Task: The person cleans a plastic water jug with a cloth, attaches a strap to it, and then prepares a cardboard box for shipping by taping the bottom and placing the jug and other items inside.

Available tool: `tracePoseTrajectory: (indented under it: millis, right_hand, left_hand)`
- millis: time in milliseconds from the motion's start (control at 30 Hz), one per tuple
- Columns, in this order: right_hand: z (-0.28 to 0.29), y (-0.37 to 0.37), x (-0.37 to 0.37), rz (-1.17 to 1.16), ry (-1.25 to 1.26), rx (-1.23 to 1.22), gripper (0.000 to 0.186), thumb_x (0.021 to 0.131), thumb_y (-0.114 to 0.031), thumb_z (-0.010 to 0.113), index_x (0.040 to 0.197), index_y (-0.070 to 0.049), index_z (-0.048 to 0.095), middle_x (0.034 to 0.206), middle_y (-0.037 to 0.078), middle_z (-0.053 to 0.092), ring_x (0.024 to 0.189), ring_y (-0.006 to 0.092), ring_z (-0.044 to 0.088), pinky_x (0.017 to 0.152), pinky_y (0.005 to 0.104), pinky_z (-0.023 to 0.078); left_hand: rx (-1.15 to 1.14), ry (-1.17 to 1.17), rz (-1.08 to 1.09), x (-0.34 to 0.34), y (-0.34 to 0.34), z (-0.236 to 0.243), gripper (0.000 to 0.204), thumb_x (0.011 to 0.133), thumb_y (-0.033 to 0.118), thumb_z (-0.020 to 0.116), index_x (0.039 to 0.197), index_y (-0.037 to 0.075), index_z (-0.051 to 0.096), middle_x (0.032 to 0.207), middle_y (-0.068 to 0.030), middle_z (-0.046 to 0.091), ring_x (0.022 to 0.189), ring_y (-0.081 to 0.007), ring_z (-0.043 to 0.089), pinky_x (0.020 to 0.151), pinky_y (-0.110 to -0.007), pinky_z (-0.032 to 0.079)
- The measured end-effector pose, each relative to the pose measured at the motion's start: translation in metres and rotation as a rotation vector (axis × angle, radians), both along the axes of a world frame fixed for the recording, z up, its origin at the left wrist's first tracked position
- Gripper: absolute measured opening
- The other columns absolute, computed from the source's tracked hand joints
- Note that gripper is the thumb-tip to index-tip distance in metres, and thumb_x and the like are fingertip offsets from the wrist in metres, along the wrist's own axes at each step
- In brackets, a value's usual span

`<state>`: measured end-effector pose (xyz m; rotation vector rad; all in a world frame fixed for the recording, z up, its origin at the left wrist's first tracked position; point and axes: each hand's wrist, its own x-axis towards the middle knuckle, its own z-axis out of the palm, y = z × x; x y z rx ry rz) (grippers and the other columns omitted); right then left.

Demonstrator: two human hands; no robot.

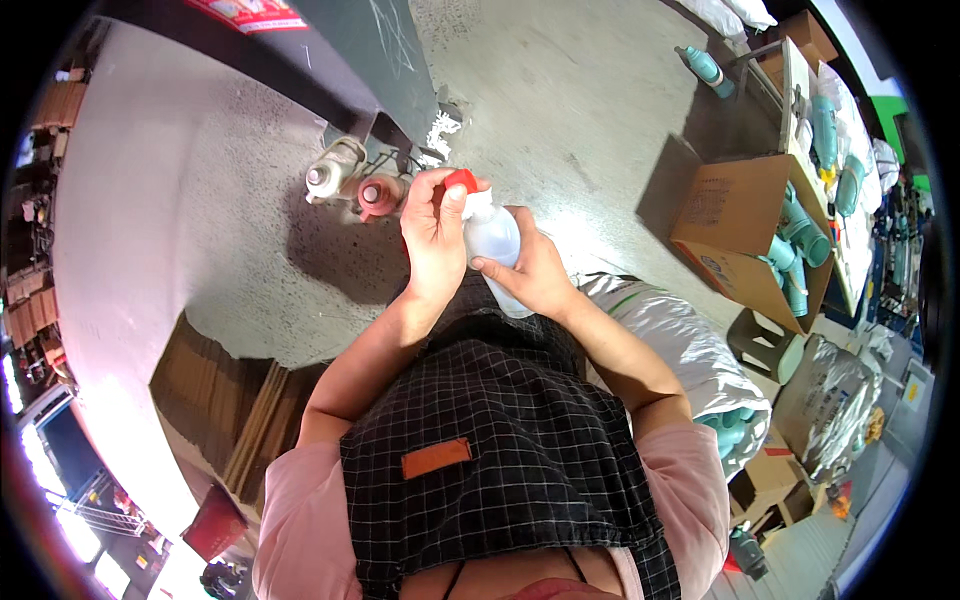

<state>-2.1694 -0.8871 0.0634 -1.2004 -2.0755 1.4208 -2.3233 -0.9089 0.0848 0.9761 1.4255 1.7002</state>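
Note:
In front of my chest I hold a translucent white spray bottle (491, 237), tilted, with a red and white spray head (462, 182) at its upper end. My left hand (432, 238) is closed around the spray head, its thumb pressed against the red part. My right hand (541, 268) wraps the bottle's body, thumb across the front. Just beyond my left hand are a white capped bottle (322, 178) and a reddish one (379, 196), beside the foot of a dark metal post (350, 60).
At right, an open cardboard box (735, 215) holds several teal bottles, beside a cluttered table. A teal bottle (708, 70) stands on the floor farther off. A silvery bag (655, 340) with teal pieces lies by my right arm, near a stool (765, 345). Flattened cardboard (215, 390) sits lower left.

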Motion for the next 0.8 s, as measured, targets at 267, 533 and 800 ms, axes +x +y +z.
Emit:
tracePoseTrajectory:
  millis: [267,533,800]
  right_hand:
    - [0.011,-0.01,0.008,-0.038,0.04,0.05,0.072,0.078,-0.045,0.075,0.126,-0.003,0.042,0.095,0.025,0.066,0.088,0.0429,0.065,0.076,0.0486,0.052]
    - [0.013,-0.015,0.035,-0.047,0.024,0.096,0.072,0.079,-0.047,0.074,0.128,-0.006,0.042,0.095,0.023,0.067,0.088,0.0431,0.065,0.076,0.0488,0.051]
    - [0.016,-0.005,0.041,-0.019,-0.037,0.278,0.067,0.074,-0.041,0.079,0.127,-0.012,0.049,0.101,0.018,0.066,0.091,0.0386,0.066,0.075,0.0436,0.053]
  left_hand:
    - [-0.091,-0.009,-0.077,0.016,0.016,0.009,0.028,0.104,0.03,0.043,0.101,0.004,0.054,0.083,-0.0019,0.051,0.076,-0.0115,0.047,0.073,-0.028,0.042]
    - [-0.137,0.038,-0.292,-0.019,0.022,0.024,0.025,0.1,0.028,0.052,0.103,0.003,0.057,0.085,-0.0024,0.057,0.076,-0.011,0.05,0.072,-0.027,0.043]
    - [-0.287,0.794,-0.549,-0.03,0.002,0.071,0.017,0.088,0.019,0.068,0.095,0.005,0.062,0.079,-0.0135,0.065,0.073,-0.0265,0.065,0.067,-0.035,0.049]
